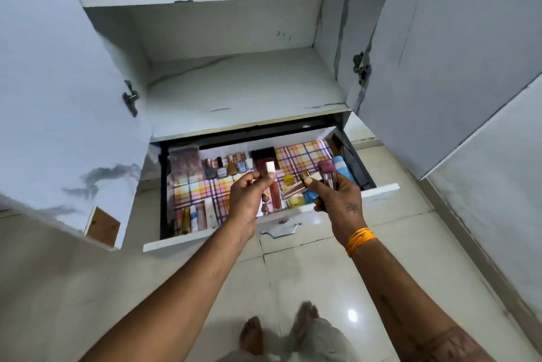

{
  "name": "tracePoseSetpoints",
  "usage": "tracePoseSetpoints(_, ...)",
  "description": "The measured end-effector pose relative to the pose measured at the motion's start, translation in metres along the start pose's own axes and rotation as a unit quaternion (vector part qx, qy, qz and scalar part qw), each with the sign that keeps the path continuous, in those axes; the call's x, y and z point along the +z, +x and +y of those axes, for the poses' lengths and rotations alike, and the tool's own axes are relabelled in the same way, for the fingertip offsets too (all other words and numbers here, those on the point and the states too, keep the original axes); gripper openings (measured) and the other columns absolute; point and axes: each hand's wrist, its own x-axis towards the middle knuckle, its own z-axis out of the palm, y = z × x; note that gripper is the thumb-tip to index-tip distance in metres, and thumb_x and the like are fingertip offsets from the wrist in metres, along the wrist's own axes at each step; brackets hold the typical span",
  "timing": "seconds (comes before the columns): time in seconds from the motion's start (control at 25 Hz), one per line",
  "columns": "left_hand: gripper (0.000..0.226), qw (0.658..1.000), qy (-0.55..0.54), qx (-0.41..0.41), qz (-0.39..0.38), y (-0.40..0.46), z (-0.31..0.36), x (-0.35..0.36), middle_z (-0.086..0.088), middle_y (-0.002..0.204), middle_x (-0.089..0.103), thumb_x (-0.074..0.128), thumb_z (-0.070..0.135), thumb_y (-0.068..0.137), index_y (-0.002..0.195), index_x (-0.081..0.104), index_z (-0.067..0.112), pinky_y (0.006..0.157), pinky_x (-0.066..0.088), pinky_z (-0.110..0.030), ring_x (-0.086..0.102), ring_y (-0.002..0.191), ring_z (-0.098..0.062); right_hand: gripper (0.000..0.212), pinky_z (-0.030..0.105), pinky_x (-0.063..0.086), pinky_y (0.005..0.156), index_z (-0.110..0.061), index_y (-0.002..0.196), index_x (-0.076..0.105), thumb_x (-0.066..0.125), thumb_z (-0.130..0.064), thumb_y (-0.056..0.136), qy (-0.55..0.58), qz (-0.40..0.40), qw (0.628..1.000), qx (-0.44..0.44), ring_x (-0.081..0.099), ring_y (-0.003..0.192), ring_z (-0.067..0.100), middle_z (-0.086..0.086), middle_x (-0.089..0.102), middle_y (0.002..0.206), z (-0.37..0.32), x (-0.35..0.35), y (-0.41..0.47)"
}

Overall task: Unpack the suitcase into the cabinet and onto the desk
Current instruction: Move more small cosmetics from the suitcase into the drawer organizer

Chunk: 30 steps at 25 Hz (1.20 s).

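Over open drawer: hands hold cosmetics.

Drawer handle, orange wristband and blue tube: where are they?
Drawer handle [280, 229], head view, middle of the metal pull.
Orange wristband [360, 241], head view, on the band's threads.
Blue tube [341, 166], head view, its upper body.

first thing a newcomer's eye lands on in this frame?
Probably the open drawer at the cabinet's base, its bright plaid liner crowded with small cosmetic bottles. Over it, the left hand pinches a small white-capped tube while the right hand grips several more cosmetics.
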Motion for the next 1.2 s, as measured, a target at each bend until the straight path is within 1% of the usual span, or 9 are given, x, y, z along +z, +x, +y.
tracePoseSetpoints(0.24,0.029,0.999,0.004,-0.039,0.020,0.098,-0.020,0.047,-0.003,0.081,0.075,0.088,0.029,0.081,0.101,0.075,0.012,0.050,0.045,-0.028,0.058,0.057,-0.017,0.022,0.030,0.054,0.058,-0.014,0.089,0.071,0.089,-0.024,0.081,-0.091,0.023,0.995,-0.028,0.062,0.060,0.009,0.005,0.071,0.072,0.010,0.011,0.107)
tracePoseSetpoints(0.36,0.020,0.993,0.097,-0.002,0.065,0.150,-0.030,0.072,-0.002,0.083,0.076,0.089,0.023,0.080,0.092,0.076,0.013,0.063,0.052,-0.028,0.068,0.074,-0.020,0.025,0.014,0.047,0.062,-0.026,0.082,0.063,0.088,-0.019,0.080,-0.179,0.014,0.981,-0.076,0.063,0.067,-0.004,-0.008,0.069,0.075,0.016,0.016,0.171)
tracePoseSetpoints(0.44,0.015,0.981,0.176,0.014,0.084,0.175,-0.031,0.087,0.006,0.083,0.075,0.089,0.023,0.079,0.083,0.074,0.023,0.072,0.052,-0.025,0.070,0.082,-0.018,0.022,0.015,0.048,0.062,-0.021,0.081,0.062,0.084,-0.019,0.081,-0.231,-0.013,0.969,-0.088,0.063,0.068,-0.006,-0.011,0.066,0.075,0.021,0.024,0.208)
tracePoseSetpoints(0.56,0.010,0.945,0.304,0.038,0.113,0.200,-0.030,0.108,0.014,0.089,0.072,0.082,0.023,0.085,0.093,0.077,0.027,0.074,0.046,-0.019,0.067,0.087,-0.012,0.016,0.031,0.056,0.069,-0.027,0.081,0.062,0.077,-0.028,0.075,-0.279,-0.049,0.954,-0.098,0.067,0.071,0.005,-0.013,0.069,0.076,0.038,0.031,0.257)
tracePoseSetpoints(0.64,0.012,0.909,0.385,0.081,0.135,0.210,-0.029,0.118,0.012,0.094,0.072,0.076,0.024,0.090,0.102,0.079,0.024,0.074,0.043,-0.019,0.066,0.087,-0.012,0.022,0.013,0.048,0.062,-0.028,0.083,0.060,0.080,-0.022,0.077,-0.313,-0.081,0.940,-0.110,0.065,0.070,0.006,-0.017,0.067,0.074,0.049,0.034,0.278)
tracePoseSetpoints(0.72,0.011,0.879,0.445,0.115,0.129,0.224,-0.035,0.121,0.004,0.093,0.078,0.072,0.028,0.092,0.096,0.080,0.022,0.073,0.043,-0.019,0.072,0.086,-0.017,0.022,0.012,0.039,0.057,-0.027,0.089,0.062,0.082,-0.020,0.081,-0.346,-0.104,0.926,-0.111,0.063,0.070,0.007,-0.017,0.066,0.076,0.054,0.041,0.291)
tracePoseSetpoints(0.88,0.044,0.843,0.501,0.169,0.105,0.243,-0.057,0.119,-0.001,0.073,0.073,0.047,0.052,0.092,0.081,0.074,0.019,0.065,0.057,-0.031,0.073,0.070,-0.022,0.018,0.030,0.050,0.065,-0.021,0.095,0.069,0.075,-0.031,0.081,-0.375,-0.132,0.912,-0.098,0.072,0.081,0.025,-0.002,0.076,0.088,0.068,0.050,0.314)
tracePoseSetpoints(1.0,0.055,0.807,0.560,0.170,0.079,0.249,-0.060,0.121,0.000,0.073,0.074,0.036,0.061,0.094,0.090,0.074,0.022,0.065,0.055,-0.029,0.074,0.072,-0.021,0.016,0.027,0.045,0.066,-0.021,0.096,0.073,0.077,-0.032,0.085,-0.401,-0.143,0.900,-0.098,0.072,0.085,0.028,0.003,0.076,0.092,0.078,0.056,0.327)
tracePoseSetpoints(1.2,0.022,0.797,0.550,0.245,0.058,0.240,-0.064,0.110,-0.004,0.096,0.074,0.064,0.036,0.092,0.102,0.075,0.019,0.064,0.052,-0.026,0.073,0.078,-0.024,0.023,0.027,0.050,0.071,-0.019,0.099,0.073,0.081,-0.034,0.084,-0.395,-0.121,0.907,-0.076,0.071,0.085,0.022,0.000,0.077,0.094,0.085,0.053,0.325)
